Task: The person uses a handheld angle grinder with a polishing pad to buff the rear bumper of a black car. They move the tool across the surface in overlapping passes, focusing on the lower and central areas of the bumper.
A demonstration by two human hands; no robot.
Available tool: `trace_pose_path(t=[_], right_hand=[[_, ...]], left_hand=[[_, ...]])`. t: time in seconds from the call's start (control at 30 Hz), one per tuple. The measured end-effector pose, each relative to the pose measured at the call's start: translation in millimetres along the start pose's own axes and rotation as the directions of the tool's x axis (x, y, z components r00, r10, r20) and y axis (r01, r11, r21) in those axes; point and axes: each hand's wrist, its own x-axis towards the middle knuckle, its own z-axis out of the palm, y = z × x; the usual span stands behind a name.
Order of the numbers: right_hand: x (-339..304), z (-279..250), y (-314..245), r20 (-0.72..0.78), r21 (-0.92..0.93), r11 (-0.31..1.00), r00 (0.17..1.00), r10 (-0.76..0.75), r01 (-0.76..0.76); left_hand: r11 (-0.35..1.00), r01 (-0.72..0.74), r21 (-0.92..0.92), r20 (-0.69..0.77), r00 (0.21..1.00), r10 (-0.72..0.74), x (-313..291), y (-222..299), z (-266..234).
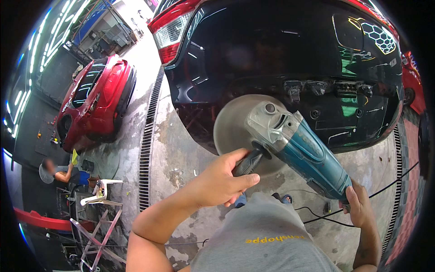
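Observation:
A teal and silver rotary polisher lies slantwise across the middle of the view, in front of a black car's rear. Its broad round pad looks blurred, as if spinning, and overlaps the lower part of the black panel; whether it touches the panel I cannot tell. My left hand is closed round the black side handle. At the tool's back end, my right hand grips the rear handle, and its fingers are partly hidden.
Black cables trail over the concrete floor by my feet. A red car stands far left. A person holding a yellow cloth sits lower left, near a white plastic stool and a metal stand. A drain grate runs along the floor.

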Motion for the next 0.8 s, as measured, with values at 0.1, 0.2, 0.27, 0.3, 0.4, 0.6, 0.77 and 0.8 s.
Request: trace_pose_path(t=[0.1, 0.2, 0.27, 0.3, 0.4, 0.6, 0.77, 0.8], right_hand=[[-2, 3, 29, 0.058, 0.063, 0.997, 0.997, 0.049, -0.053], [2, 35, 63, 0.098, 0.203, 0.979, 0.995, 0.015, -0.035], [12, 66, 96, 0.121, 0.305, 0.952, 0.993, -0.015, -0.023], [21, 85, 119, 0.125, 0.35, 0.936, 0.992, -0.011, -0.034], [67, 148, 169, 0.233, 0.441, 0.896, 0.971, -0.062, -0.049], [90, 238, 210, 0.174, 0.468, 0.872, 0.952, -0.252, 0.146], [43, 295, 231, -0.051, 0.577, 0.813, 0.997, -0.058, 0.077], [24, 313, 243, -0.122, 0.58, 0.813, 0.992, 0.027, 0.049]], left_hand=[[0.997, 0.069, 0.024, -0.047, 0.997, -0.068, -9, -3, 12], [0.994, 0.094, 0.055, -0.034, 0.995, -0.092, -15, -18, 16], [0.986, 0.107, 0.129, -0.107, 0.99, -0.093, -16, -15, 20], [0.98, 0.114, 0.164, -0.134, 0.987, -0.092, -17, -14, 21], [0.946, 0.069, 0.317, -0.193, 0.981, -0.006, -15, -16, 4], [0.896, 0.084, 0.435, -0.256, 0.966, 0.034, -34, -54, 12], [0.831, 0.099, 0.547, -0.04, 0.995, -0.092, -11, -107, -1], [0.827, 0.098, 0.553, 0.022, 0.991, -0.133, -7, -109, -6]])
